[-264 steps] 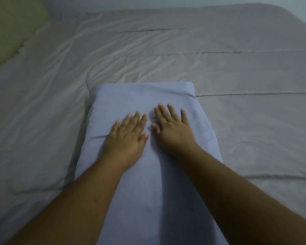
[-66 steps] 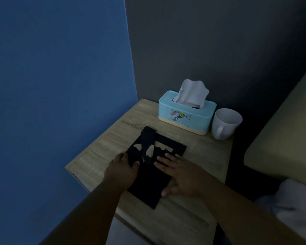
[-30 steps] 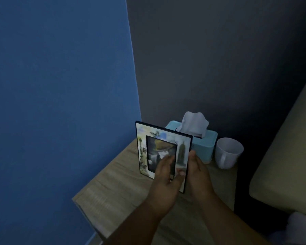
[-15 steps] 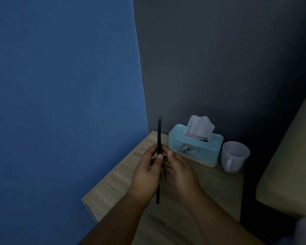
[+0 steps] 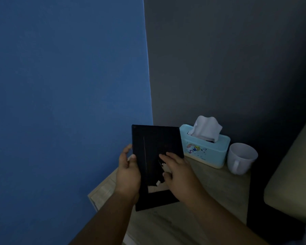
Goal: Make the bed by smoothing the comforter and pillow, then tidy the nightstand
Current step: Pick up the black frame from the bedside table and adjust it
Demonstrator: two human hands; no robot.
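Nearest me, my left hand (image 5: 128,174) clamps its fingers on the 9 o'clock edge of the picture frame (image 5: 155,144). The frame is upright with its back to me, long axis 12 to 6, above the nightstand surface (image 5: 210,191). My right hand (image 5: 180,175) comes in from 3 o'clock, fingers (image 5: 166,155) seemingly pinching the back stand — so it's the one placed to open it. Farther off at 2 o'clock are the tissue box (image 5: 207,152) and mug (image 5: 240,158).

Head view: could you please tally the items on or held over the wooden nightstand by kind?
Black rectangular picture frame, held: 1
Light-blue plastic tissue box: 1
White ceramic mug: 1
Total: 3
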